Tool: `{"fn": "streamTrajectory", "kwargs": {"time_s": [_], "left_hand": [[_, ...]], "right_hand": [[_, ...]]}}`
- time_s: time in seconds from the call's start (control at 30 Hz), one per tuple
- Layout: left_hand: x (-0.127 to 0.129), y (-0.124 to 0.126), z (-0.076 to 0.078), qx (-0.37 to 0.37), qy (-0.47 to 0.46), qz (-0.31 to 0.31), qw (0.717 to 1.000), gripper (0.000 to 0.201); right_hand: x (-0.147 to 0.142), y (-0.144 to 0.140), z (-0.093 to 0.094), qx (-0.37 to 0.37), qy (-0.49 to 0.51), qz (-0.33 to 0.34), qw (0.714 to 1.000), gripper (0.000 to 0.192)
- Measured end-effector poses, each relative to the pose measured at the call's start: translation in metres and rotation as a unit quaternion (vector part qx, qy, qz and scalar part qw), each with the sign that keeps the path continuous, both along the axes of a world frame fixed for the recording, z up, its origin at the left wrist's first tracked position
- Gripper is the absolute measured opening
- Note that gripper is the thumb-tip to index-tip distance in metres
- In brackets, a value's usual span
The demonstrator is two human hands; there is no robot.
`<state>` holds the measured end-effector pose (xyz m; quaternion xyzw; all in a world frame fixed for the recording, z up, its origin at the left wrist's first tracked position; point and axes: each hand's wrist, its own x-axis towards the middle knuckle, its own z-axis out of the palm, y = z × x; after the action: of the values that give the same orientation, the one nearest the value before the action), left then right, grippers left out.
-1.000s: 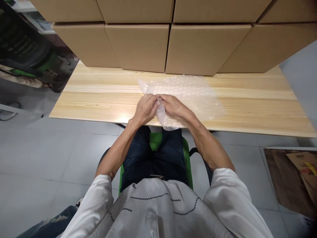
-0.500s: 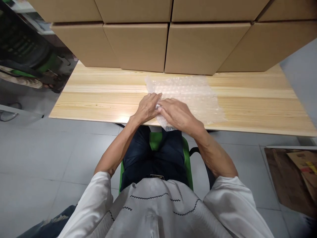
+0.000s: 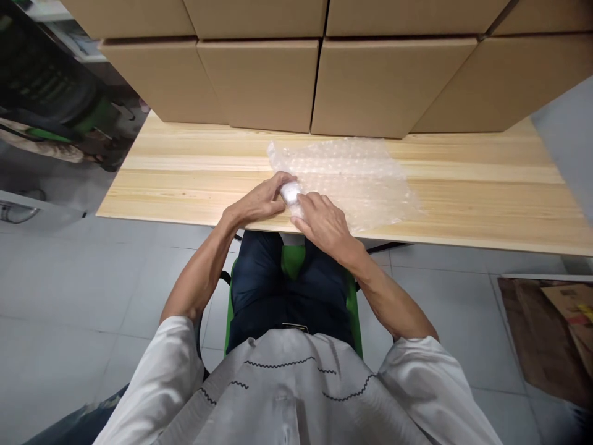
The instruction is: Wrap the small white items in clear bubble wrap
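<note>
A sheet of clear bubble wrap [image 3: 356, 176] lies spread on the wooden table, its left edge at my hands. At that edge is a small white object [image 3: 291, 193], partly covered by the wrap; its kind I cannot make out. My left hand [image 3: 271, 196] grips the object from the left, thumb and fingers around its end. From the right, my right hand [image 3: 323, 221] closes over the object and the wrap, with fingers bent and the thumb at the near side. The palms hide part of the wrap.
Stacked cardboard boxes [image 3: 259, 83] form a wall along the back of the wooden table [image 3: 185, 179]. My legs are under its front edge, on a green chair [image 3: 353, 309]. Flattened cardboard [image 3: 542, 334] is on the floor at the right. Part of another person's jeans [image 3: 78, 420] shows at lower left.
My left hand has shifted left and opened somewhat, uncovering the white object between my hands. The near corner of the wrap no longer hangs past the table edge. My right hand has moved slightly left.
</note>
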<state>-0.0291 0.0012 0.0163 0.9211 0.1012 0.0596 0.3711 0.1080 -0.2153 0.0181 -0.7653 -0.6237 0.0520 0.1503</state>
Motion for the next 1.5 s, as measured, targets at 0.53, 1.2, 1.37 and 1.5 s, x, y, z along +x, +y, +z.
{"fn": "streamTrajectory", "kwargs": {"time_s": [0.53, 1.2, 1.37, 1.5], "left_hand": [[0.005, -0.035, -0.007, 0.286, -0.050, -0.078, 0.954, 0.040], [0.039, -0.001, 0.027, 0.200, 0.022, -0.060, 0.978, 0.038], [0.016, -0.016, 0.049, 0.175, 0.118, -0.039, 0.977, 0.039], [0.017, -0.023, 0.048, 0.154, 0.111, -0.054, 0.980, 0.038]], "right_hand": [[0.017, -0.041, 0.003, -0.006, -0.074, 0.000, 0.997, 0.055], [0.019, -0.032, -0.030, 0.073, -0.125, -0.085, 0.986, 0.030], [0.048, -0.038, -0.021, 0.037, -0.115, -0.007, 0.993, 0.032], [0.047, -0.045, -0.008, 0.027, -0.095, 0.010, 0.995, 0.046]]}}
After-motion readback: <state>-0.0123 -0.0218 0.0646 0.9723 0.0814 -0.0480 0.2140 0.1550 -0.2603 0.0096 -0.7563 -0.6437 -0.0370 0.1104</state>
